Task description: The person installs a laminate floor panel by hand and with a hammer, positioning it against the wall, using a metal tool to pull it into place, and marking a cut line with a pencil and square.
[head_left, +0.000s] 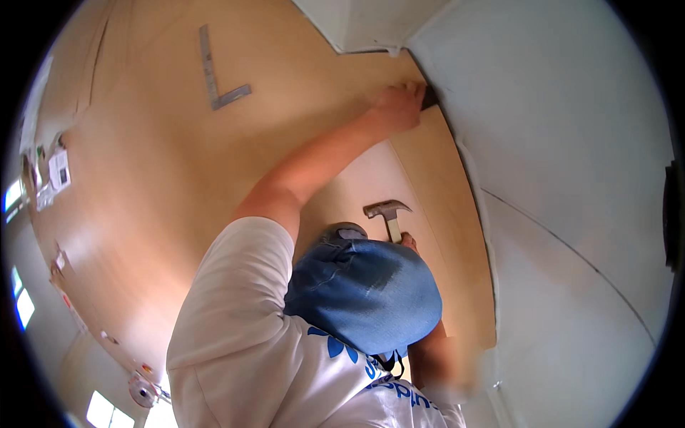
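My left hand point(399, 105) reaches out to the far edge of the wooden floor panels point(132, 214), by a small dark gap point(429, 96) beside the pale wall. Its fingers are curled, blurred at the tips; what they grip, if anything, is unclear. My right hand point(408, 240), partly hidden behind my bent knee in blue jeans point(364, 292), holds a claw hammer point(394, 228) by its light handle, head upward in the picture. A narrow board point(454, 214) runs along the wall between my knee and the gap. A metal square point(210, 78) lies flat on the panel, left of my left hand.
The pale wall point(571, 178) borders the flooring on the right, turning a corner at the top point(367, 25). Small items and packaging point(58, 169) lie along the left. A round reel-like object point(143, 391) sits at lower left, near bright windows point(100, 410).
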The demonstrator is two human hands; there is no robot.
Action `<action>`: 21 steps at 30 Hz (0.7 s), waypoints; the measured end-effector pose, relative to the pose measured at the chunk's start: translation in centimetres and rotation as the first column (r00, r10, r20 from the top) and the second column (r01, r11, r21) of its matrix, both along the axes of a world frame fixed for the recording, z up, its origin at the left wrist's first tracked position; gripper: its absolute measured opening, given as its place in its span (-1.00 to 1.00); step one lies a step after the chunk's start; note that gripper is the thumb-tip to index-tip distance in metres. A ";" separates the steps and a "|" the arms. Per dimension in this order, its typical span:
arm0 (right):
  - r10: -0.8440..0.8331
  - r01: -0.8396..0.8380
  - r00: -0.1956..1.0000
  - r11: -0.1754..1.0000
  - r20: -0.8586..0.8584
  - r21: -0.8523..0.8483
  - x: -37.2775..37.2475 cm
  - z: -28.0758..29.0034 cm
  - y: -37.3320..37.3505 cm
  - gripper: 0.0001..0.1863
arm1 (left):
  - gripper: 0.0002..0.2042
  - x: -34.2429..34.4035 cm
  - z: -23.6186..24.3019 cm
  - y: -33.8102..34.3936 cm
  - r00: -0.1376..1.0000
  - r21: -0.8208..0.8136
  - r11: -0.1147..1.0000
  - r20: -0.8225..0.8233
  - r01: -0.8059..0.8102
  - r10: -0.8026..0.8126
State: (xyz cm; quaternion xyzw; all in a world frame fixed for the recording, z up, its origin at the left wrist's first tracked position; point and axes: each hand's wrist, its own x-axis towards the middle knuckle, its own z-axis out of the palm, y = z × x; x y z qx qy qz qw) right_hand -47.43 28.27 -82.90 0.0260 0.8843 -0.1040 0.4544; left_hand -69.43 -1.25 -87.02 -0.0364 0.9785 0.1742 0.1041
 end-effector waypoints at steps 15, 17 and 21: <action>-0.049 0.050 0.995 0.999 -0.087 0.008 -1.0 0.7 -1.7 -0.52 | -0.43 -2.8 0.8 -2.2 0.958 -0.038 0.967 -0.131 0.254 -0.256; 0.013 -0.038 0.983 0.990 -0.184 -0.132 -1.2 -1.4 0.4 -0.55 | -0.44 -3.7 2.1 -1.9 0.959 0.003 0.961 -0.070 0.275 -0.274; -0.096 0.050 0.985 0.952 -0.141 -0.301 -3.2 -1.9 -3.4 -0.57 | -0.45 -4.1 2.4 -2.3 0.966 -0.017 0.965 0.004 0.260 -0.260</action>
